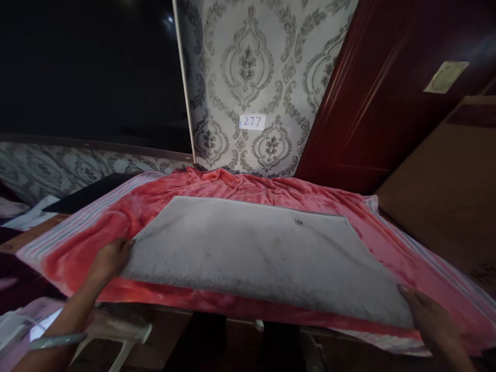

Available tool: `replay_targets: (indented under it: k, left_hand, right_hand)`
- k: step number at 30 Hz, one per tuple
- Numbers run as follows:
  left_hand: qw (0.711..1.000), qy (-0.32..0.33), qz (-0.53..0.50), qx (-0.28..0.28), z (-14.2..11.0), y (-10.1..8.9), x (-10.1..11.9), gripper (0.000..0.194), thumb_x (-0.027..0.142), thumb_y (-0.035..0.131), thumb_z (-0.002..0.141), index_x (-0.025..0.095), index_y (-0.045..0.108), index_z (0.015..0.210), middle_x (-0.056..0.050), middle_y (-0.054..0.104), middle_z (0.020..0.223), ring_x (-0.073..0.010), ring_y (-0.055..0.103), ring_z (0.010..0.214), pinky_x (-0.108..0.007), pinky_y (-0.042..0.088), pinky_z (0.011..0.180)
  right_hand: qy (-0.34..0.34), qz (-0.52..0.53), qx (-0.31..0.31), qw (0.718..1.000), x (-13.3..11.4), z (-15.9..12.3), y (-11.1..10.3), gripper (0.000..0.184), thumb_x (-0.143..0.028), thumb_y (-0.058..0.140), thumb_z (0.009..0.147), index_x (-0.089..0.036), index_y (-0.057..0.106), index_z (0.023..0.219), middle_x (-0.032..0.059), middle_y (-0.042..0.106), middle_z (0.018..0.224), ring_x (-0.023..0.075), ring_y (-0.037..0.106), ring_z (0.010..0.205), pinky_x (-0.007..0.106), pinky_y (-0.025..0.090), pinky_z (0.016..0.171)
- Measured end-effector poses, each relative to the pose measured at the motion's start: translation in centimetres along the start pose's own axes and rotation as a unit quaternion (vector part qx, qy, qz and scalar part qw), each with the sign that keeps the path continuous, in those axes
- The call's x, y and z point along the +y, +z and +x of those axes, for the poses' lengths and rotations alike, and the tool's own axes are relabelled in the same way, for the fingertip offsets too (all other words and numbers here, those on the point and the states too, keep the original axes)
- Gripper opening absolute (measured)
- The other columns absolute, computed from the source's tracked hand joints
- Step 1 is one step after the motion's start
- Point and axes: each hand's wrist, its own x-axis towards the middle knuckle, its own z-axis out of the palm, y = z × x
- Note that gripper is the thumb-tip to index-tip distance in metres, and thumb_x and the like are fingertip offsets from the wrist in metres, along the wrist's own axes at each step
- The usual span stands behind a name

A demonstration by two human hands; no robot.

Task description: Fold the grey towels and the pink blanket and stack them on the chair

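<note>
Stretching between the two hands, a wide pale-grey rectangular fabric cloth (248,248) lies across a coral-red plush blanket with striped borders (89,232). A small dark mark (298,222) sits on its far part, closer to the right hand. The left hand (112,258) pinches the cloth's left side close to the near corner; the right hand (430,315) seems to grip its right side by the other near corner, though some fingers are hidden. Whether the cloth is doubled, I cannot tell.

Handling it well likely calls for even tension between the hands, so the faint slanting creases flatten, with both corners kept level. Dragging sideways could bunch the soft pile beneath, so a light touch seems wiser.

Beyond both hands the blanket wrinkles; left of the left hand, a brown wooden table (42,227) shows from under it, with a flat black panel (91,191) farther off. Below the left hand are a pale wrist bangle (58,340) and a white plastic stool (129,346). Straight ahead of the hands, grey damask wallpaper (248,62) carries a white paper label reading 277 (252,122), between a large black screen (89,72), on the left hand's side, and a glossy dark-red wooden door (360,93), on the right hand's side
</note>
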Motion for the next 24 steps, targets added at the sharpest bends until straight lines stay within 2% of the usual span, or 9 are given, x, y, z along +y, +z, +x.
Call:
replay_targets:
  k: [3, 6, 10, 13, 16, 20, 24]
  left_hand:
    - [1.000, 0.006, -0.002, -0.019, -0.2, 0.0, 0.1, 0.044, 0.031, 0.031, 0.105, 0.010, 0.069, 0.106, -0.018, 0.076, 0.107, -0.0281, 0.073, 0.102, -0.031, 0.051, 0.082]
    - [1.000, 0.002, 0.002, -0.012, -0.4, 0.0, 0.2, 0.042, 0.030, 0.032, 0.106, 0.011, 0.070, 0.108, -0.016, 0.077, 0.107, -0.0281, 0.073, 0.103, -0.032, 0.053, 0.085]
    - [1.000, 0.002, -0.008, -0.004, -0.8, 0.3, 0.0, 0.044, 0.030, 0.031, 0.105, 0.009, 0.069, 0.114, -0.018, 0.076, 0.116, -0.0301, 0.072, 0.110, -0.036, 0.053, 0.093]
    - [0.999, 0.000, -0.033, -0.004, -0.9, 0.5, -0.4, 0.048, 0.032, 0.028, 0.105, 0.008, 0.069, 0.115, -0.022, 0.075, 0.118, -0.0336, 0.070, 0.113, -0.040, 0.053, 0.096]
    - [0.998, 0.004, -0.066, 0.005, -0.7, 0.7, -0.8, 0.045, 0.034, 0.031, 0.102, 0.013, 0.070, 0.106, -0.020, 0.077, 0.112, -0.0352, 0.071, 0.108, -0.042, 0.053, 0.093]
    - [0.996, 0.003, -0.092, 0.008, -0.2, 0.8, -0.9, 0.038, 0.034, 0.037, 0.099, 0.016, 0.071, 0.101, -0.017, 0.077, 0.106, -0.0329, 0.072, 0.103, -0.039, 0.054, 0.088]
    - [0.997, 0.004, -0.079, -0.010, 0.2, 0.6, -0.7, 0.039, 0.034, 0.036, 0.098, 0.015, 0.070, 0.098, -0.017, 0.076, 0.103, -0.0308, 0.072, 0.100, -0.035, 0.053, 0.084]
  right_hand:
    - [0.045, 0.046, -0.042, 0.997, -0.7, -0.5, -0.4, 0.030, -0.059, 0.046, 0.073, -0.032, 0.059, 0.072, 0.0201, 0.074, 0.106, 0.0410, 0.065, 0.118, 0.049, 0.050, 0.102]
    - [0.057, 0.055, -0.050, 0.996, -1.3, -1.0, -0.8, 0.032, -0.061, 0.045, 0.072, -0.031, 0.058, 0.073, 0.0200, 0.074, 0.102, 0.0414, 0.065, 0.118, 0.049, 0.052, 0.101]
    - [0.063, 0.038, -0.040, 0.996, -1.2, -0.9, -1.0, 0.037, -0.063, 0.045, 0.070, -0.030, 0.060, 0.078, 0.0217, 0.073, 0.111, 0.0427, 0.062, 0.124, 0.051, 0.049, 0.107]
    - [0.046, 0.044, -0.037, 0.997, -0.4, -0.5, -0.6, 0.037, -0.065, 0.047, 0.068, -0.034, 0.062, 0.080, 0.0218, 0.071, 0.119, 0.0399, 0.060, 0.129, 0.049, 0.048, 0.108]
    - [0.022, 0.058, -0.023, 0.998, 0.8, 0.1, 0.0, 0.039, -0.067, 0.049, 0.067, -0.037, 0.066, 0.085, 0.0225, 0.070, 0.120, 0.0391, 0.058, 0.130, 0.049, 0.047, 0.107]
    - [0.016, 0.057, -0.034, 0.998, 1.7, 1.3, 0.6, 0.039, -0.069, 0.050, 0.065, -0.036, 0.063, 0.079, 0.0221, 0.073, 0.108, 0.0445, 0.063, 0.121, 0.054, 0.049, 0.102]
    - [-0.026, 0.018, -0.041, 0.999, 1.4, 2.2, 1.0, 0.031, -0.062, 0.048, 0.070, -0.033, 0.060, 0.070, 0.0212, 0.075, 0.106, 0.0433, 0.066, 0.117, 0.051, 0.052, 0.096]
